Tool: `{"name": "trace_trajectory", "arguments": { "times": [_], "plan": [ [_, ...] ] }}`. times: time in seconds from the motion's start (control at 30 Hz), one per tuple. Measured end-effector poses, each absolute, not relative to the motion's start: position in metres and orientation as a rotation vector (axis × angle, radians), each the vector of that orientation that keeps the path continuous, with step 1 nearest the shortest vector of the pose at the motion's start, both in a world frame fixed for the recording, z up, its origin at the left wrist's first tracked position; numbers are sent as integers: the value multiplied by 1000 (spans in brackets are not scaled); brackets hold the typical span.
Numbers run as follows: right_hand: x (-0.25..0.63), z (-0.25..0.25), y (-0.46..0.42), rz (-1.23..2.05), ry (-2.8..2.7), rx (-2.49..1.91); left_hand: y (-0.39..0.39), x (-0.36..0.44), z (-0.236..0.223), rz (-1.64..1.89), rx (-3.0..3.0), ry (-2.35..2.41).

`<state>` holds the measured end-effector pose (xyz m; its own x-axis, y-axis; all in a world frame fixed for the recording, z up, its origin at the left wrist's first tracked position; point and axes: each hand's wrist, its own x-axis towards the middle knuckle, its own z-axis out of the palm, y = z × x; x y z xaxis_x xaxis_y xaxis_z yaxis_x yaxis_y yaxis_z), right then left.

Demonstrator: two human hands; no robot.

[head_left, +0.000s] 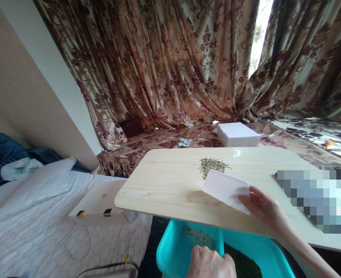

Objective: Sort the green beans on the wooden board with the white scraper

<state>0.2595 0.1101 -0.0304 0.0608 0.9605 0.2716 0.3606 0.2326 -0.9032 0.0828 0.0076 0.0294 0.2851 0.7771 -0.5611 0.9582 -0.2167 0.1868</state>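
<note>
as white card (224, 187) points left, long axis slanting, beside grains (212, 164)

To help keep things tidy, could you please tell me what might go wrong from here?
The loose greenish bits could scatter if the flat white piece in the right hand pushes hard; a few lie apart from the pile.

Bits pushed over the near edge of the tabletop might miss the teal bin, or mix with the dark green material there.

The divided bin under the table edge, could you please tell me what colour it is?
The bin is turquoise, seen best in the head view.
</note>
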Motion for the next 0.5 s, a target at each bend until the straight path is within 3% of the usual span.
{"name": "trace_trajectory", "arguments": {
  "times": [0.23,0.5],
  "plan": [
    [247,-21,86,953,-1477,-1267,15,80,24,-491,2041,1492],
    [232,-14,56,935,-1721,-1273,4,86,27,-495,2079,1593]
  ]
}}
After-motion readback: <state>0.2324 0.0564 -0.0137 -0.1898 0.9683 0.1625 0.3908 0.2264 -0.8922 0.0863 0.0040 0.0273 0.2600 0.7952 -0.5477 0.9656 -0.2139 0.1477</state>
